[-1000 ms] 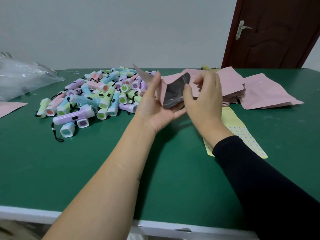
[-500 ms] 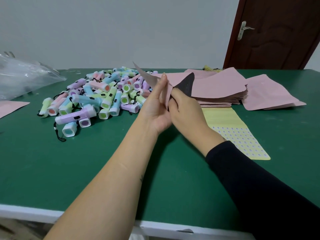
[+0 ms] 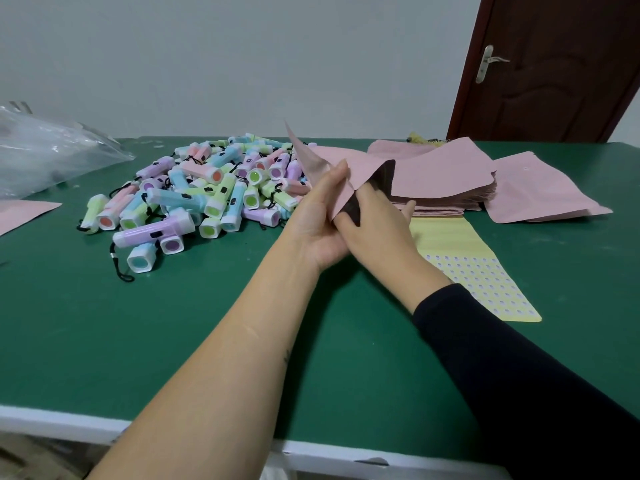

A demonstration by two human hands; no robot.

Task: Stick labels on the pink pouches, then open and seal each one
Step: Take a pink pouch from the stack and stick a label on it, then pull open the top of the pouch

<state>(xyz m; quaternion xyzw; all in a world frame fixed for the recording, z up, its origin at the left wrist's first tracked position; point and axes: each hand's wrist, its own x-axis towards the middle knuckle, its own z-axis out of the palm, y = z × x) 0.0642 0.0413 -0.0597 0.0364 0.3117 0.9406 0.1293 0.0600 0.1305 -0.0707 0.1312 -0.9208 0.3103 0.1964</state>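
Here, hands: our left hand (image 3: 317, 220) presses the pouch (image 3: 356, 168) flat-fingered; right hand (image 3: 381, 233) has fingers inside.
Nearby: torches (image 3: 214, 188), pouch stack (image 3: 443, 174), label sheet (image 3: 460, 251).

A plain pale wall (image 3: 242, 57) ran behind the counter (image 3: 173, 341), evenly lit with no hard shadows. At its right end stood a dark brown panelled door (image 3: 561, 71), closed, with a silver lever handle (image 3: 488, 62). The counter had a green top reaching back to the wall and a white front edge (image 3: 52, 422). Below that edge, everything was too blurred to make out.
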